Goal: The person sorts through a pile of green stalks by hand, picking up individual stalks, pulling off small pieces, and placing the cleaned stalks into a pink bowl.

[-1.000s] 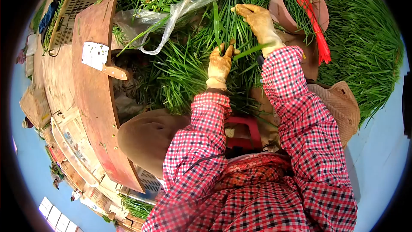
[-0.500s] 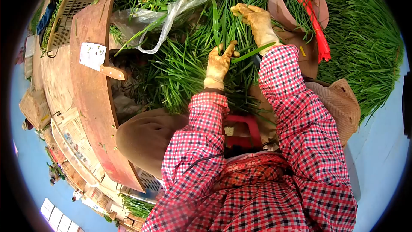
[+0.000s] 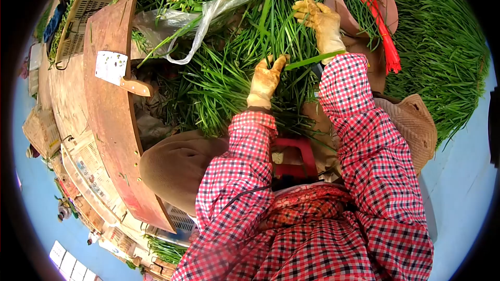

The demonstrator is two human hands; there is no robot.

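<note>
My left hand [image 3: 264, 81], in a stained yellowish glove, is closed with thumb and fingertips together on a few chive blades. One wide green blade [image 3: 315, 60] sticks out from it to the right, towards the other wrist. My right hand [image 3: 323, 22], gloved alike, is further forward and to the right, above the heaped chives [image 3: 213, 86]. Its fingers are curled to the left; whether they hold a stalk I cannot make out. A long upright blade [image 3: 268, 2] rises ahead of the left hand.
A cleaver [image 3: 112, 67] lies on a reddish wooden board [image 3: 107, 119] at left. A clear plastic bag [image 3: 208, 15] covers part of the greens. A pink tub [image 3: 385, 2] with red ties [image 3: 379, 28] stands right, beside a large bank of chives [image 3: 432, 36].
My right hand has shifted a little to the right and forward. The bent blade ahead of my left hand now stands straighter. My left hand has barely moved.
</note>
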